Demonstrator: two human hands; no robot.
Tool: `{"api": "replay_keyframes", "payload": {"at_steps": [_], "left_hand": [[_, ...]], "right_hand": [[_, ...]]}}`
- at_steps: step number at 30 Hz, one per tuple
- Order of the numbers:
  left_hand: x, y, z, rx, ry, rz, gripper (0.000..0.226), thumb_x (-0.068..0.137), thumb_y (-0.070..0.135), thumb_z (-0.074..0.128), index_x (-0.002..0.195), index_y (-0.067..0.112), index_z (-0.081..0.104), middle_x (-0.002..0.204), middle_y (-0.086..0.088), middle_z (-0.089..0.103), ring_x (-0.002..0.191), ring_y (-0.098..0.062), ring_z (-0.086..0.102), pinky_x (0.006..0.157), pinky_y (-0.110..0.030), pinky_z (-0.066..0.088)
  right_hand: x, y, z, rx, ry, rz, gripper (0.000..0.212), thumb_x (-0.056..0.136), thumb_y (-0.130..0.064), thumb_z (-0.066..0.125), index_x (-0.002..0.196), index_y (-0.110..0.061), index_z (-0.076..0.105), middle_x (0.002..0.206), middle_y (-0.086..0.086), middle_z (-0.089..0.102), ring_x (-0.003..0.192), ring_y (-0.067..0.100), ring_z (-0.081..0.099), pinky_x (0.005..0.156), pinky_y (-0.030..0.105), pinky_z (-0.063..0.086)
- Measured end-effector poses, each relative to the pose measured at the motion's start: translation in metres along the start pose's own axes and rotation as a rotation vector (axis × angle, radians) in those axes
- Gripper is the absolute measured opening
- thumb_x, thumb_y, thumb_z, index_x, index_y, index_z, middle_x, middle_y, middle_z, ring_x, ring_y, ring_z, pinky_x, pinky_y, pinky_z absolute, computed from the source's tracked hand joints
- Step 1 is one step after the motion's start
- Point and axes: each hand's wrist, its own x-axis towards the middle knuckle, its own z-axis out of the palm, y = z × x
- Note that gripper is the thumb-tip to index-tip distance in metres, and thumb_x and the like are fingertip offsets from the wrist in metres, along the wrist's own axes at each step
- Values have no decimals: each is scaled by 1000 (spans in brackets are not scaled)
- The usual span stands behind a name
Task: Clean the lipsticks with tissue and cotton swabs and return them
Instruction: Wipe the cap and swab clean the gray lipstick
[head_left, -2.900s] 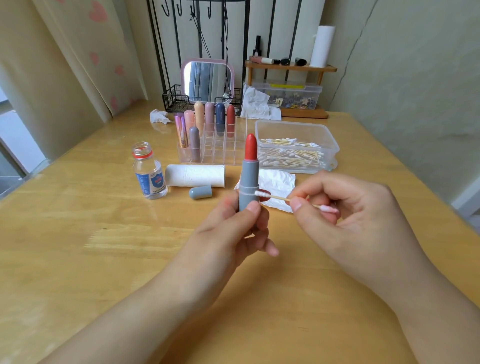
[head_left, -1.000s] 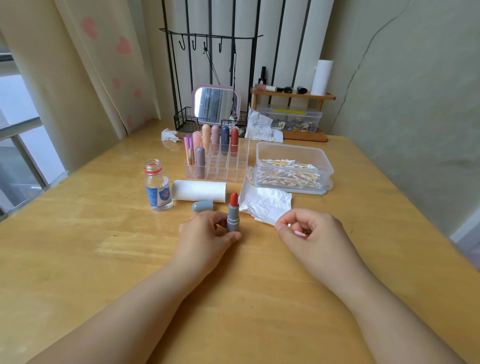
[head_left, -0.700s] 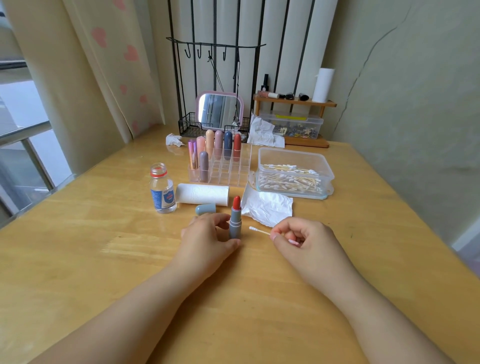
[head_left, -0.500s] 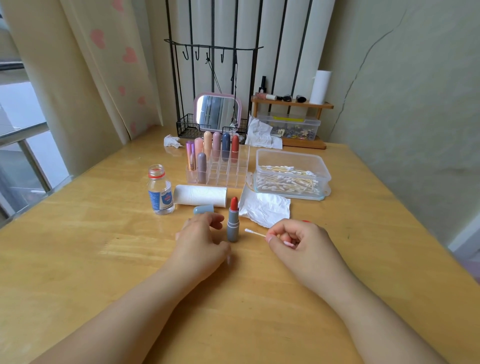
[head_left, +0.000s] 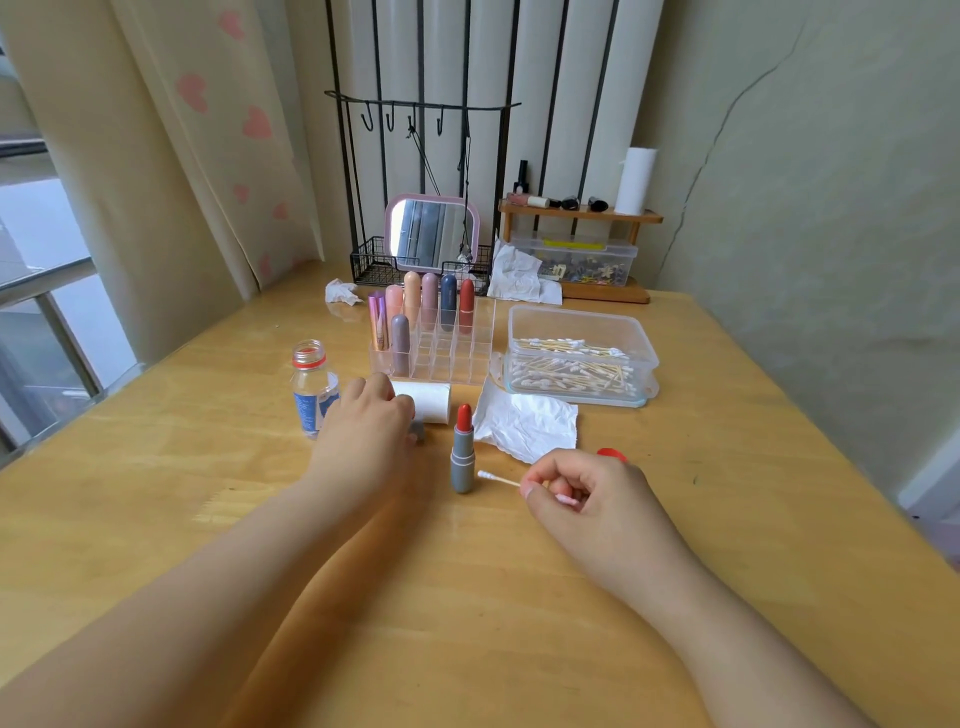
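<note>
Fingers, right: we curl them inward, thumb and forefinger pinching the stick of a cotton swab (head_left: 497, 478), whose white tip points left toward the lipstick.
Right hand (head_left: 587, 499): we rest it low over the table, knuckles up, forearm running in from the lower right.
Fingers, left: we have them bent down over the grey lipstick cap (head_left: 417, 431), which is mostly hidden beneath them; we cannot tell whether they grip it or only touch it.
Left hand (head_left: 366, 431): we reach it forward, palm down, forearm stretched in from the lower left.
Open lipstick (head_left: 462, 451): it stands upright on the wooden table (head_left: 156, 493) between our hands, grey case, red bullet exposed, touched by neither hand.
Tissue (head_left: 527, 423): crumpled white sheet lying flat just right of and behind the lipstick.
Tissue roll (head_left: 428, 401): lying on its side, its left end covered by our left hand.
Small bottle (head_left: 311, 387): clear, red neck ring, blue label, no cap on, just left of our left hand.
Clear organiser (head_left: 436, 345): holds seven capped lipsticks in its back and left compartments; the front and right ones are bare.
Swab box (head_left: 579, 358): clear plastic, open, full of cotton swabs, right of the organiser.
Red lid (head_left: 612, 455): partly hidden behind our right hand.
</note>
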Motion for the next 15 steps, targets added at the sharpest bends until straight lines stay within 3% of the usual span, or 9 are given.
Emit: {"api": "replay_keyframes", "payload": {"at_steps": [4,9,12,15], "left_hand": [[9,-1,5,18,-63,10,24,95,24,50,116,15,58,117,-6,47,113,-25,40,81,-30,38],[2,-5,11,-76,-3,31,16,95,14,49,109,10,57,110,-7,54,108,-26,46,74,-31,37],[-14,-4,0,-265,64,41,9,95,13,52,102,8,54,100,-1,61,94,-27,56,64,-31,34],[-31,-7,-16,-513,108,122,8,92,9,56,98,13,52,91,7,56,80,-20,54,65,-29,39]], "right_hand": [[0,0,-3,11,0,12,23,84,-10,65,64,-22,63,49,-11,36,47,4,35,47,11,31],[0,-1,-4,16,-9,19,25,85,-11,65,64,-23,62,49,-11,36,47,5,35,47,12,31],[-1,-2,-6,18,-15,17,23,85,-12,65,65,-22,63,49,-10,36,48,5,35,47,12,31],[-2,-5,-6,34,-20,-6,21,85,-11,65,67,-20,63,50,-11,37,49,5,35,49,12,31]]}}
